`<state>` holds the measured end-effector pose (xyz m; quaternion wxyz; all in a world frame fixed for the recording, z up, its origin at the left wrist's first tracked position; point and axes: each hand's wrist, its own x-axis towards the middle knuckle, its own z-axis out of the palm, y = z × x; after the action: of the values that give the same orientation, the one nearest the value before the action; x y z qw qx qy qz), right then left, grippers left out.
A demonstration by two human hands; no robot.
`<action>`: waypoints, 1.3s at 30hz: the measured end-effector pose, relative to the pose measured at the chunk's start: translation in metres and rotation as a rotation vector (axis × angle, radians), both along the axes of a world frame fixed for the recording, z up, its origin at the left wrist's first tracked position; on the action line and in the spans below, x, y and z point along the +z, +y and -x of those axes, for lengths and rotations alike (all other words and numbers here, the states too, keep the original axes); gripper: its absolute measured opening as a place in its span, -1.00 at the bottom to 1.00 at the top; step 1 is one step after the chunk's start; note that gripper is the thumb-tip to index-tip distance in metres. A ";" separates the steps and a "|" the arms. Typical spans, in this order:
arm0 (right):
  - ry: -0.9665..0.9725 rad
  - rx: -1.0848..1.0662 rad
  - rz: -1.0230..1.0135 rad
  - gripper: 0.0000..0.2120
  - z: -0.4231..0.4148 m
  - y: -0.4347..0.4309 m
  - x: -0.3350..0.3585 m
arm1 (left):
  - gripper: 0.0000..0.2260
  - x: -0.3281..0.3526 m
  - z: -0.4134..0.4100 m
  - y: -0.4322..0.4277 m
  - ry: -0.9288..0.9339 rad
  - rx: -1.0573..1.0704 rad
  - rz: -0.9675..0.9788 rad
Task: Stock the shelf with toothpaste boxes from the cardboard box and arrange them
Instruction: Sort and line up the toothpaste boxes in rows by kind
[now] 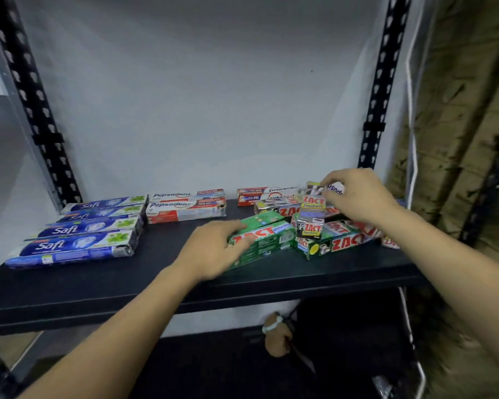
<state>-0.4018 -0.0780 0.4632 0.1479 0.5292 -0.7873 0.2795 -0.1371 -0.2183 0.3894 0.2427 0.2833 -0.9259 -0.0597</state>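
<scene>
While the left hand (213,251) curls over the near end of a green Zact box (267,240) lying flat on the shelf (113,286), the right hand (360,197) pinches the top of a small black Zact box (313,205) and holds it standing up in the messy Zact pile (343,240). So each hand is grasping a box, and neither hand is loose. I cannot tell if the black box rests on the pile or hangs just over it. This looks like the tidy-up step, not the fetching step. The boxes are on the right side of the shelf, but they lie crooked and on top of each other. On the left, the blue Safi boxes (81,234) sit in a neat stack. Just beside them, the Pepsodent boxes (185,208) sit neat too. Between those and the pile there is some bare dark shelf. I think the next move is to slide the green box into that bare spot and turn it straight like the others. The black box should be lifted away gently, because the boxes under it could slip. I cannot make out the cardboard box, as the right edge is too blurry.
</scene>
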 end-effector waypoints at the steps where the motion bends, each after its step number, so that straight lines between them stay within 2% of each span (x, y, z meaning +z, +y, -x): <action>1: 0.004 -0.060 0.015 -0.81 0.010 0.007 -0.001 | -0.51 -0.003 0.002 -0.001 -0.035 -0.002 0.023; 4: -0.010 -0.208 -0.082 -0.63 0.030 0.025 -0.007 | -0.53 -0.002 0.007 -0.004 -0.052 -0.014 0.007; 7: -0.139 -0.192 -0.210 -0.47 0.034 0.034 -0.020 | -0.61 0.001 0.009 -0.001 -0.035 -0.023 0.001; 9: -0.192 -0.174 -0.201 -0.40 0.035 0.037 -0.028 | -0.63 0.001 0.009 0.002 -0.012 -0.019 -0.012; 17: -0.301 -0.135 0.108 -0.63 0.038 0.034 -0.040 | -0.61 0.007 0.009 0.000 -0.088 -0.008 -0.050; 21: -0.278 -0.083 0.218 -0.67 0.030 0.034 -0.033 | -0.44 0.013 0.012 -0.004 -0.165 0.052 -0.043; 26: -0.265 0.031 0.326 -0.70 0.008 0.032 -0.011 | -0.35 0.027 -0.005 -0.008 -0.036 0.094 -0.016; 32: -0.276 0.239 0.242 -0.73 -0.029 0.009 0.006 | -0.31 0.023 -0.065 -0.030 0.021 0.277 0.078; 36: -0.187 0.384 0.156 -0.71 -0.072 -0.017 0.007 | -0.49 0.012 -0.113 -0.040 0.101 0.405 0.140; 39: -0.144 0.484 0.082 -0.72 -0.101 -0.042 0.004 | -0.50 0.000 -0.150 -0.055 0.127 0.519 0.160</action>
<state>-0.3012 -0.1205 0.4667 0.0414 0.6745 -0.6344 0.3753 0.0133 -0.2736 0.3894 0.3288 0.4867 -0.8071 0.0604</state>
